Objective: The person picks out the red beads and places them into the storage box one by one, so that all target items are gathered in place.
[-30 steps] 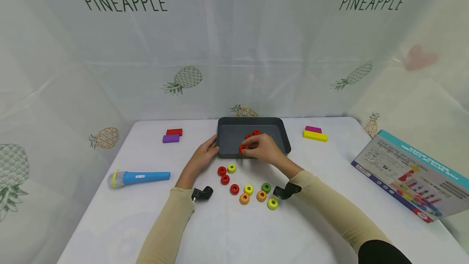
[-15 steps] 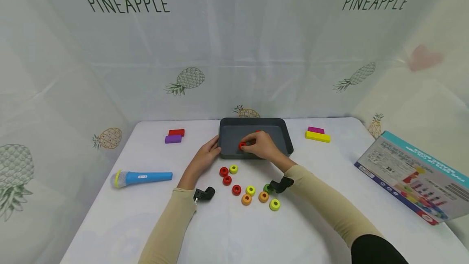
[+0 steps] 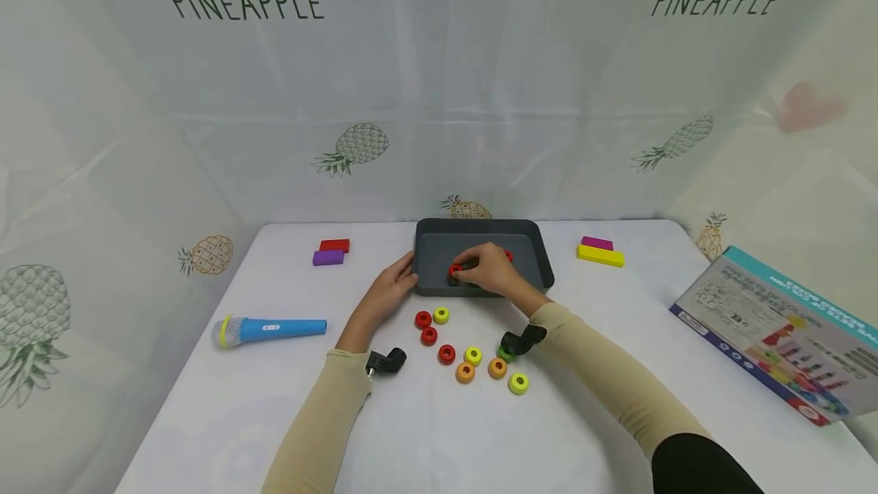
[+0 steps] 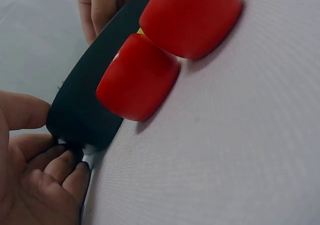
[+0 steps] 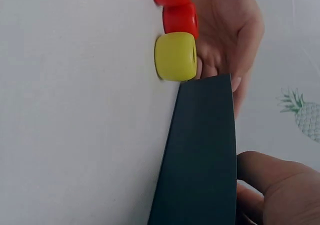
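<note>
My right hand reaches over the front of a dark grey tray, pinching a red bead between thumb and fingers. Another red bead shows in the tray just behind that hand. At the tray's left side, my left hand grips the front corner; in the left wrist view its thumb lies at the rim with the other fingers curled below. In the right wrist view the tray wall hides the pinched bead.
In front of the tray lie loose red, yellow, orange and green beads. A blue toy microphone is at left. Red and purple blocks, magenta and yellow blocks flank the tray. A box stands right.
The right hand has shifted slightly left and back inside the tray with its red bead. A red bead now shows right of its knuckles. The left hand stays on the tray.
</note>
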The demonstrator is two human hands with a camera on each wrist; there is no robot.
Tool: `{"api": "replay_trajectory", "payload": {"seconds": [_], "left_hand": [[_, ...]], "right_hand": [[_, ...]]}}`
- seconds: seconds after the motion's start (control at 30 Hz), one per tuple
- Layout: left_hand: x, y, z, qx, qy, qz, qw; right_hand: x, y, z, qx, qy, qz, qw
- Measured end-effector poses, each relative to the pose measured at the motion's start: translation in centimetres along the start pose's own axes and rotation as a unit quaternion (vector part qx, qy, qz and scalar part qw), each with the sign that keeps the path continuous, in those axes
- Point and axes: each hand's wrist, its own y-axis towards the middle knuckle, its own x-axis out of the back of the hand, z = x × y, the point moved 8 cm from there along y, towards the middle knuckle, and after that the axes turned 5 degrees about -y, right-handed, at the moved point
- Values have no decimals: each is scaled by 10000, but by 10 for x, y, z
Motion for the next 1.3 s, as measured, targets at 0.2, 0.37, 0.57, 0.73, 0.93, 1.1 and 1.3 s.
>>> {"api": "replay_trajectory", "payload": {"seconds": [0.2,0.37,0.57,0.73,0.93,1.1,1.3], "left_hand": [[0,1,-3,-20,83,-36,10000],[0,1,-3,-27,132,-75,9999],[-1,0,-4,48,112,-58,9999],[0,0,-3,72,178,-91,9998],[0,-1,-4,76,197,-101,9997],[-1,-2,-3,88,198,-91,9997],[0,-2,-2,65,270,-109,9996]], "right_hand": [[0,1,-1,23,-186,20,9998],[0,0,3,102,-376,-12,9992],[-1,-2,4,74,-373,39,9993],[-2,-1,4,82,-443,42,9990],[-4,-1,4,167,-461,126,9987],[-5,-1,2,155,-421,138,9989],[-4,-1,2,206,-403,100,9989]]}}
